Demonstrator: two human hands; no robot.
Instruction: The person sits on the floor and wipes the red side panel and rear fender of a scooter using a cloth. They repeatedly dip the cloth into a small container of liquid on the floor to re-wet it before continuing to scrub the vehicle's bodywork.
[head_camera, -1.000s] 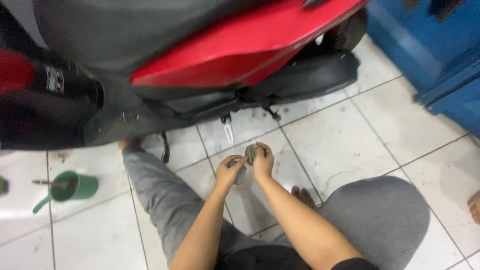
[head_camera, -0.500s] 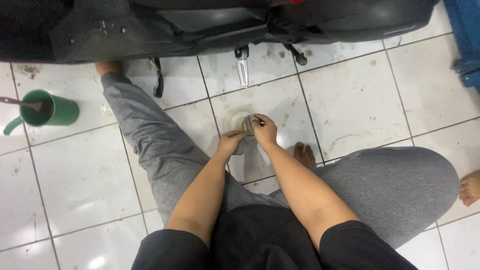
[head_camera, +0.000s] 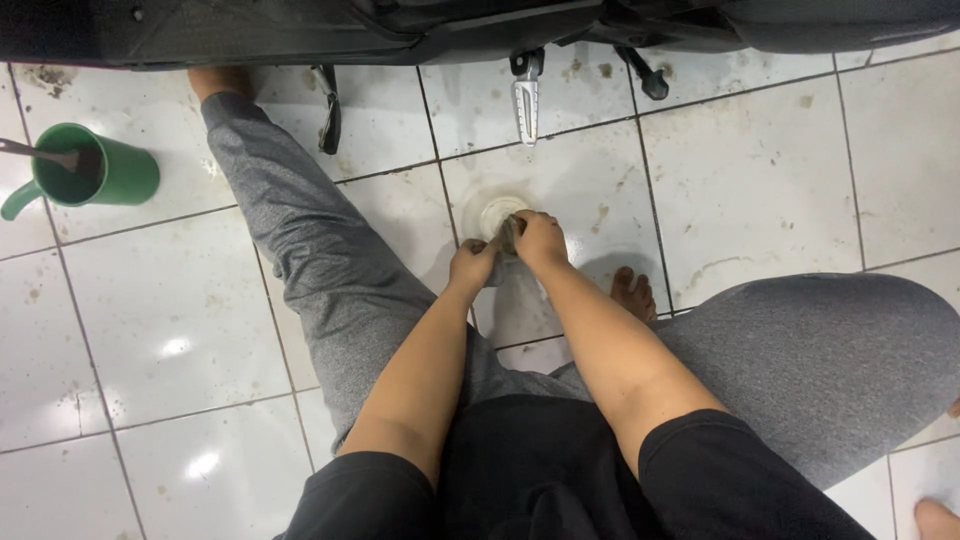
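Note:
I sit on a white tiled floor with my legs in grey trousers spread out. Both hands meet over a small round whitish part (head_camera: 497, 213) on the floor between my knees. My right hand (head_camera: 540, 240) presses a grey-brown rag (head_camera: 509, 238) against that part. My left hand (head_camera: 471, 266) grips the part's lower left side, fingers curled. The underside of the part is hidden by my hands.
A scooter's dark underside (head_camera: 420, 25) spans the top, with a metal footpeg (head_camera: 525, 95) hanging down just beyond my hands. A green mug (head_camera: 95, 175) with a tool in it stands at far left. My bare foot (head_camera: 632, 295) lies right of my hands.
The view has tilted down, so the scooter's red body has left the frame. My hands have stayed together on the round part, lower toward the floor.

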